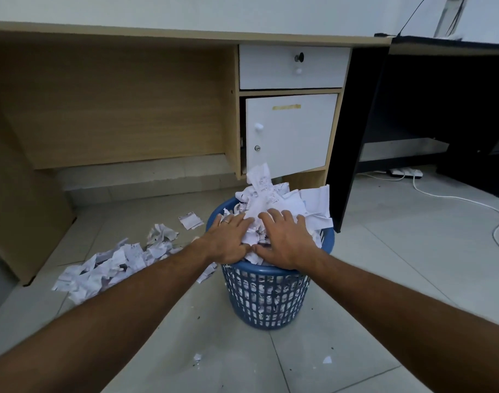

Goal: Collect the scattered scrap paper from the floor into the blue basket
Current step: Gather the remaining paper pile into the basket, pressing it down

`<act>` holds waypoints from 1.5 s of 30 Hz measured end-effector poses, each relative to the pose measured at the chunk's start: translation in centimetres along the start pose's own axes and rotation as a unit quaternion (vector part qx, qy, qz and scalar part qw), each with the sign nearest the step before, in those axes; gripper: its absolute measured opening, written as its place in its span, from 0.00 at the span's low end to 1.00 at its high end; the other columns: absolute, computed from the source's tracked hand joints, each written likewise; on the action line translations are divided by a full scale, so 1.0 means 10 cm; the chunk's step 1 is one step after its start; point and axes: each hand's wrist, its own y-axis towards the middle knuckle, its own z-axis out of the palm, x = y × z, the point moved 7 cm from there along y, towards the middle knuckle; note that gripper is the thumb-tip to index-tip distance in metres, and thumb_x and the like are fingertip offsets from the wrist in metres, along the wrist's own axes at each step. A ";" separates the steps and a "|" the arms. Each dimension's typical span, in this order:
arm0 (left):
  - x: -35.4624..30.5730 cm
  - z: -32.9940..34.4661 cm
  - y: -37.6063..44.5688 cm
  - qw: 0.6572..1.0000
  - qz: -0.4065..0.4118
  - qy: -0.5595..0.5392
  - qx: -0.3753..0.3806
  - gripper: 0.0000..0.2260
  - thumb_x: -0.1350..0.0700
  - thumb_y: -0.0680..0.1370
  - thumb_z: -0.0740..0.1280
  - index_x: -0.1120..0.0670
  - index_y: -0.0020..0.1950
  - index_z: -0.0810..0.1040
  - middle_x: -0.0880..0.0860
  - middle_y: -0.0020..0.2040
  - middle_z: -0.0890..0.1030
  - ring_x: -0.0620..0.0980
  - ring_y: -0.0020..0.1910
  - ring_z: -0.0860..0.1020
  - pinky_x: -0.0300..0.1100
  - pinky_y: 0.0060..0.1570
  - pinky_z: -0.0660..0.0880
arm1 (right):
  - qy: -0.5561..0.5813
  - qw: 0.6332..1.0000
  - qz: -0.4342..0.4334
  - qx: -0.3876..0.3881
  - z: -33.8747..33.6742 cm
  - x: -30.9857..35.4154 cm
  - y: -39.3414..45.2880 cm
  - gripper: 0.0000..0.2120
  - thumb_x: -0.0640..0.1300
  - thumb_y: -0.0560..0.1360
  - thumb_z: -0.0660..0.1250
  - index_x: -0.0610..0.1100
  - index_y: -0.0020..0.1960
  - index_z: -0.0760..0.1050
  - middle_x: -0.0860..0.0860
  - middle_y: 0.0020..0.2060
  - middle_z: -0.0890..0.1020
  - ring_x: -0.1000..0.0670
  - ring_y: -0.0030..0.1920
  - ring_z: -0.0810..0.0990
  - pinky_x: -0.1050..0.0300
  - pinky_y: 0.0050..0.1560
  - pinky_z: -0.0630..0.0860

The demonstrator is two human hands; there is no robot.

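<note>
Pale floor tiles (384, 279) are carrying the blue basket (266, 296), heaped with scrap paper (273, 199). You are pressing your left hand (228, 239) and right hand (285, 241) flat, fingers released, on it. Pressing off-centre is likely tipping it or spilling scraps. More torn paper (112, 265) is lying left of the basket, the desk (115, 109) behind.

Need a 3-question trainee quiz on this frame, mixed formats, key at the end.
1. True or false: both hands press on the paper heaped in the blue basket.
2. On which side of the basket, in the picture, does the big pile of scrap paper lie on the floor?
3. The left hand wears: A) glove B) ring C) watch.

Key: 1 true; left hand and right hand lie flat on the heap. 2 left. 3 B.
</note>
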 end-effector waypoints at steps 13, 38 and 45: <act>0.35 -0.48 -0.51 0.995 0.028 -0.070 -0.068 0.44 0.31 0.74 0.58 0.45 0.82 0.39 0.52 0.83 0.42 0.56 0.81 0.46 0.61 0.78 0.46 | 0.054 0.981 -0.094 -0.158 -0.41 0.71 0.06 0.32 0.58 0.77 0.46 0.43 0.76 0.62 0.43 0.77 0.63 0.43 0.78 0.57 0.38 0.78 0.49; 3.73 1.06 -1.66 0.936 -0.323 -0.137 -0.008 0.46 0.30 0.62 0.68 0.46 0.76 0.63 0.56 0.76 0.64 0.62 0.75 0.64 0.62 0.70 0.64 | 0.198 0.974 -0.109 0.020 1.29 2.74 1.33 0.29 0.56 0.77 0.65 0.45 0.74 0.65 0.44 0.70 0.71 0.42 0.66 0.71 0.48 0.65 0.70; 4.23 1.80 -1.61 0.935 -0.333 -0.111 0.046 0.65 0.17 0.50 0.67 0.36 0.80 0.40 0.53 0.82 0.39 0.67 0.80 0.41 0.72 0.73 0.46 | 0.221 0.965 -0.017 0.140 2.33 3.06 1.60 0.45 0.66 0.70 0.70 0.57 0.79 0.51 0.46 0.78 0.58 0.38 0.76 0.59 0.38 0.71 0.64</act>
